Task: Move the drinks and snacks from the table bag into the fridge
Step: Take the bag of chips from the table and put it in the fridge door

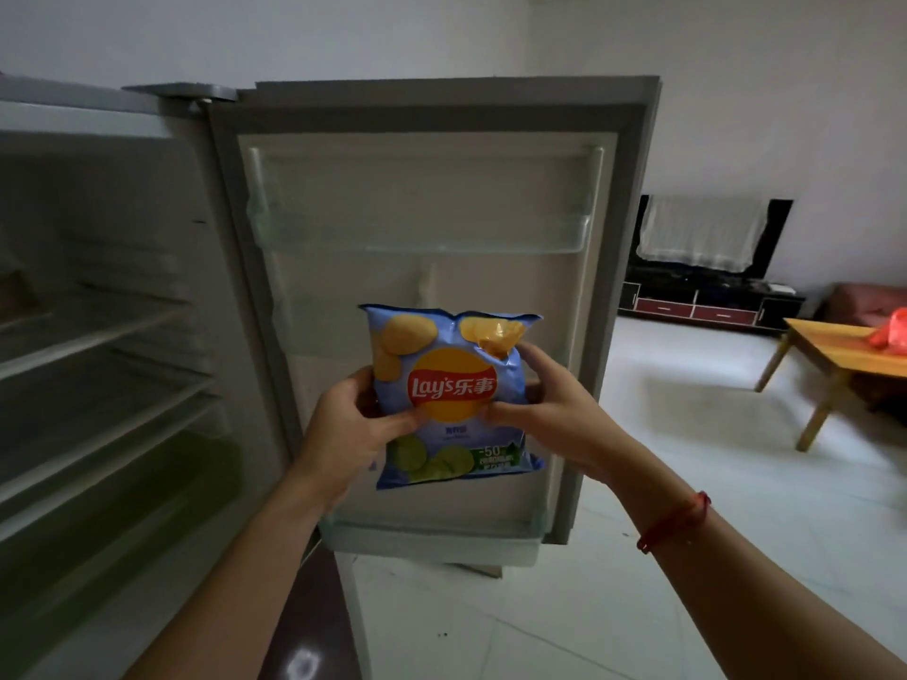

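1. Head view: a blue bag of Lay's chips was held upright in front of the open fridge door, roughly level with the middle of the door's inner panel.
2. The left hand gripped the bag's left edge, thumb on the front near the logo, the other fingers hidden behind the bag.
3. The right hand gripped the bag's right edge, thumb pressed on the front beside the logo, fingers curled around the upper right side.
4. A red string bracelet circled the right wrist.
5. The door's upper clear shelf and its bottom shelf showed nothing inside; the bag hung above the bottom one, and whether it touched the door panel could not be told.
6. To the left, the fridge interior stood open, its wire shelves dim and apparently bare.
7. At the far right, a wooden table stood on the white tiled floor, well apart from the fridge, with a red plastic bag lying on it.
8. Behind the table, a dark TV cabinet ran along the back wall.
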The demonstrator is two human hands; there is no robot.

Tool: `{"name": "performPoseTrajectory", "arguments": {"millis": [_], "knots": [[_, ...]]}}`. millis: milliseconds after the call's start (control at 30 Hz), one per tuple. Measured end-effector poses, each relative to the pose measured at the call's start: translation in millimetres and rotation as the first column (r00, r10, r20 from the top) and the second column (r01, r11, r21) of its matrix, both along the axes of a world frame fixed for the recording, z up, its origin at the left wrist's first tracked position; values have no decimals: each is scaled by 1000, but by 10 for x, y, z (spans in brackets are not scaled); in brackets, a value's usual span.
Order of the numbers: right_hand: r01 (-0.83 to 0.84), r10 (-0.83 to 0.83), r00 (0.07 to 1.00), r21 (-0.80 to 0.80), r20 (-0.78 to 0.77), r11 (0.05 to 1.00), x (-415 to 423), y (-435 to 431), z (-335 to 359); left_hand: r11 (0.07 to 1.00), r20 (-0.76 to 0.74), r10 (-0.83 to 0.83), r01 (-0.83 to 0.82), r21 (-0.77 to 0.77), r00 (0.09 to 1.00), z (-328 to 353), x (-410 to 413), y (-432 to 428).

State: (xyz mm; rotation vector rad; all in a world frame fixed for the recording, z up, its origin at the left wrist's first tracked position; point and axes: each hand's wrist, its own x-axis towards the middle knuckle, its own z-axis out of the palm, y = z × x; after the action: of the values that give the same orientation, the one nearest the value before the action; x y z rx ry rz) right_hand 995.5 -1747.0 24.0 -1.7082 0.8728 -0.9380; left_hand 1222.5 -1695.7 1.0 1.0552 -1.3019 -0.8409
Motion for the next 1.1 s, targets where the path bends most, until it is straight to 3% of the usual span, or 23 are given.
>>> {"name": "performPoseTrajectory", "arguments": {"millis": [900,1100], "knots": [[185,-193,978,95,77,978,-228,-997,337,997,-34,66,-65,45,997,460,-517,-1160],[216,-219,973,52,65,975,-182,-1193,392,997,-19,77,-77,-30,997,443,-555,-1375]]}}
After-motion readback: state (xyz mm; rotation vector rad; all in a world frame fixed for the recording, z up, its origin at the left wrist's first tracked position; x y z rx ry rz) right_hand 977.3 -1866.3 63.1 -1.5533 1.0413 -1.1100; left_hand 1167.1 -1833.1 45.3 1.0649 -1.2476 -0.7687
